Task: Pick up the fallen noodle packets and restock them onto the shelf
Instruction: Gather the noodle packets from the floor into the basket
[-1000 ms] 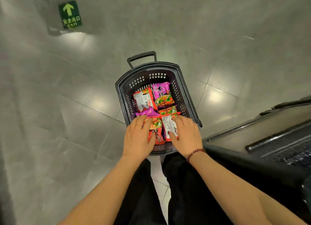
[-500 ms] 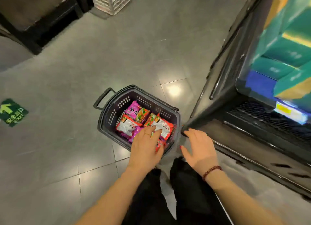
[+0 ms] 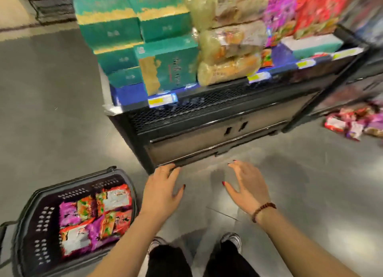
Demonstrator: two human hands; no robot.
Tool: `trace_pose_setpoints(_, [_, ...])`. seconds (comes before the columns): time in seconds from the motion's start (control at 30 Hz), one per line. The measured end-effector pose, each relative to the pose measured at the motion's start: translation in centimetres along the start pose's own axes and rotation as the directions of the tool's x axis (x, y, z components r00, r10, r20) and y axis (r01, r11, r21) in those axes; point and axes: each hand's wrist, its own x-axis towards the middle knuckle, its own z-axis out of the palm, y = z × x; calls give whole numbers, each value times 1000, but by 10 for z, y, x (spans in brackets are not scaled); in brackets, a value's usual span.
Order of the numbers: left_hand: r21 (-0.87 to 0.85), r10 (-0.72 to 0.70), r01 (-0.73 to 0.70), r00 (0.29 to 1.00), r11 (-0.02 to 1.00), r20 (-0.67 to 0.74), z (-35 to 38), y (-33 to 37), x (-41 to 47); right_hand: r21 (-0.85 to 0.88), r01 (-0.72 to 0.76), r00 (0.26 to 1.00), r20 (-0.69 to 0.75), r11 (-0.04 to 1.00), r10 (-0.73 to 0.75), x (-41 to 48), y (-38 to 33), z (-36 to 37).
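Note:
A dark plastic basket (image 3: 27, 225) sits on the floor at the lower left, with several red and purple noodle packets (image 3: 95, 216) lying in it. More fallen packets (image 3: 354, 122) lie in a heap on the floor at the far right. My left hand (image 3: 162, 190) hovers empty, fingers spread, just right of the basket and near the shelf's base. My right hand (image 3: 245, 186), with a bead bracelet on the wrist, is also empty and spread over the floor. The black shelf unit (image 3: 217, 119) stands straight ahead. The picture is blurred by motion.
The shelf carries teal boxes (image 3: 165, 63), clear bags of pale noodles (image 3: 230, 48) and red and purple packets (image 3: 300, 13) at the upper right. A closed cabinet base sits under its mesh ledge. Grey tiled floor surrounds me; my shoes (image 3: 231, 240) show below.
My view swung right from the basket to the shelf front. Both hands left the packets in the basket and now hover empty over the floor.

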Motion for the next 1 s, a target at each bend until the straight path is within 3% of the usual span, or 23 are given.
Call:
trace_pose_setpoints(0.33, [51,355,-365,925,930,137,67,234,110,49,-353,924,-140,934,357,-74,222,-84])
trace_pose_setpoints(0.57, [55,562,-579,806,813,186,93,367,185,102,-581,791,-164,808,590,-99,332,-118])
trace_pose_setpoints(1.0, [-65,763,-771,607,633,222,189,566,406,147,-796,564,-173,588,807,-38,557,-175])
